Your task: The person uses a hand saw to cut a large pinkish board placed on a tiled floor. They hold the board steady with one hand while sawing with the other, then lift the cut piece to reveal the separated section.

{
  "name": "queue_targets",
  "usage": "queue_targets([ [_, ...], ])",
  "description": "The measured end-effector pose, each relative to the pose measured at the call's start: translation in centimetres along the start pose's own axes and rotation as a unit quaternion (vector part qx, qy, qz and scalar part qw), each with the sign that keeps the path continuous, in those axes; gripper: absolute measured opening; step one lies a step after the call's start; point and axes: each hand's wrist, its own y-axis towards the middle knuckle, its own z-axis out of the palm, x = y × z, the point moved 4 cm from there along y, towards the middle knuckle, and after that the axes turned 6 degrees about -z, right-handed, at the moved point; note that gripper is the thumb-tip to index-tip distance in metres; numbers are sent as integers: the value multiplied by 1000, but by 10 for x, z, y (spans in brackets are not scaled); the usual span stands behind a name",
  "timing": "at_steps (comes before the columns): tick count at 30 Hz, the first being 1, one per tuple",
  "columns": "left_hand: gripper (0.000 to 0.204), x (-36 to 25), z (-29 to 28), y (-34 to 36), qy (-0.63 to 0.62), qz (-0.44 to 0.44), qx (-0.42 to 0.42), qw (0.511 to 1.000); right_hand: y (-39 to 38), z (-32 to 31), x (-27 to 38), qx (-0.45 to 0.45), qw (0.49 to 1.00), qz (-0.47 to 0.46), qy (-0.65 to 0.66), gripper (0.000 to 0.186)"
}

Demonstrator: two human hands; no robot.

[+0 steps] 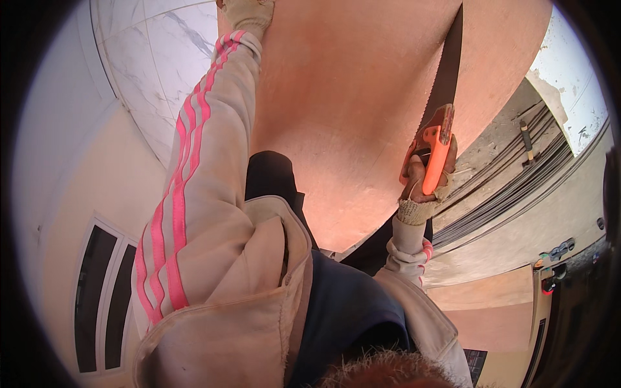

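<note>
A large reddish-brown sheet of board [336,129] fills the middle of the view, its near edge by my legs. My right hand [427,174], in a worn knitted glove with bare fingers, is closed round the orange handle of a handsaw [446,84]. The saw's dark toothed blade points away from me and lies along the right part of the board; I cannot tell how deep it sits. My left hand [249,13], also gloved, is at the far left edge of the board. Its fingers are mostly cut off by the top of the picture.
White marble-look tiles [168,58] lie left of the board. On the right, a bundle of long thin dark rods [498,200] runs along the floor, with a hammer [527,142] beside it. A chipped white panel [572,84] stands farther right. A white-framed window [103,297] is at lower left.
</note>
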Motion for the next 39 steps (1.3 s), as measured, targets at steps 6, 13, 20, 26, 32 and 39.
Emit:
queue_targets([
  [6, 75, -5, 15, -2, 30, 25, -12, 999, 4, -2, 13, 83, 996, 37, 2, 80],
  [13, 77, 27, 66, 11, -86, 83, -101, 988, -7, 7, -2, 19, 999, 27, 24, 74],
  [20, 78, 30, 66, 18, -65, 75, -90, 991, -6, -15, -2, 24, 997, 69, -8, 66],
  [26, 78, 32, 72, 22, -58, 75, -88, 992, -109, -35, -3, 6, 997, -73, 24, 76],
  [32, 83, 24, 61, 18, -63, 74, -89, 991, -65, -23, 8, -9, 998, -2, 64, 68],
  [39, 82, 34, 77, 24, -72, 59, -77, 993, -11, -2, 23, 22, 999, 36, 15, 61],
])
